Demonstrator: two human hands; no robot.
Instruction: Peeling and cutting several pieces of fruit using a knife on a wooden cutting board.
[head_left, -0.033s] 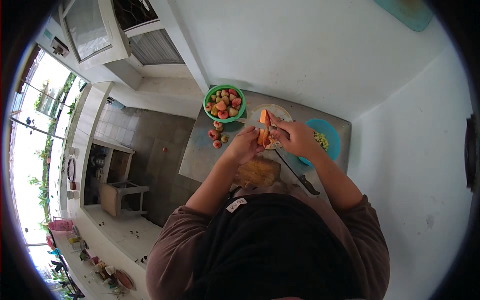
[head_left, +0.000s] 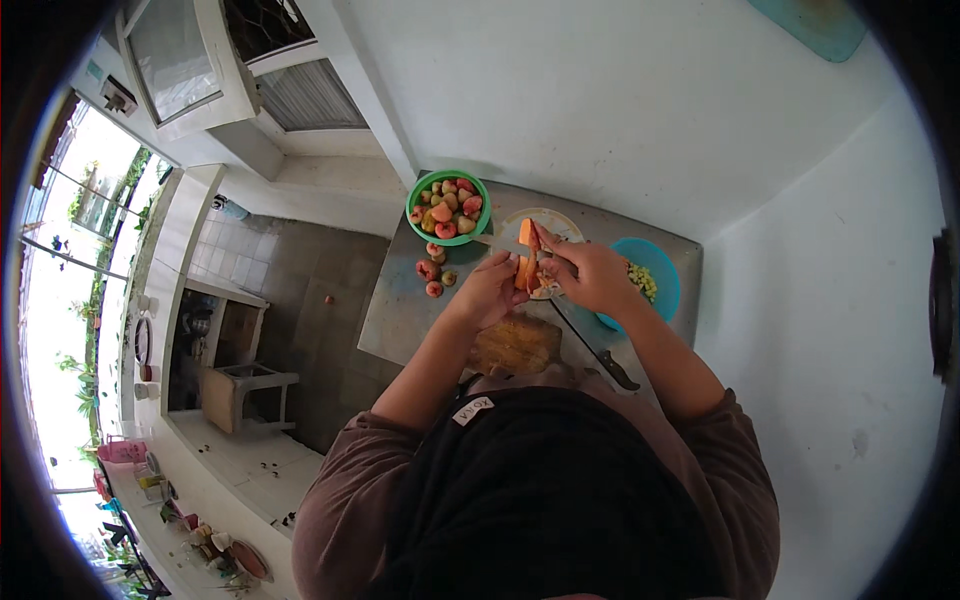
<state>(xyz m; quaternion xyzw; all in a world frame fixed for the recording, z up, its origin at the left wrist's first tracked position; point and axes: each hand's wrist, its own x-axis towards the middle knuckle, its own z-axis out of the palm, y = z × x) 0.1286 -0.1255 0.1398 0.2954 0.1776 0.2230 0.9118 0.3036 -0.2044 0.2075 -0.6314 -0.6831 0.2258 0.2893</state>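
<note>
At far left, bright daylight comes in beside a white ledge. A pale chair (head_left: 221, 398) stands near it, on a dark tiled floor (head_left: 325, 250) where one small reddish fruit (head_left: 328, 299) lies.

Next comes a grey desk (head_left: 395, 315), set in the corner of two white walls. Near its left edge are a few loose red and yellowish fruits (head_left: 428, 269), and just behind them a round green bowl (head_left: 465, 239) filled with more of the same kind.

The person's left hand (head_left: 488, 292) is raised over the middle of the desk, its fingers gripping a long orange piece (head_left: 526, 262) of produce, tilted nearly upright. In this view the piece is in front of a pale, yellow-rimmed plate (head_left: 567, 226) with scraps on it. Closer to the person's body lies a brown wooden cutting board (head_left: 510, 345).

The right hand (head_left: 598, 275) meets the orange piece from the other side, fingers bent against it; whether they also grasp a tool cannot be told. Below this hand, a black-handled knife (head_left: 601, 353) lies slantwise, right of the board. Farthest right on the desk, a blue bowl (head_left: 665, 292), partly behind the right hand, holds small yellow-green diced pieces (head_left: 641, 281).
</note>
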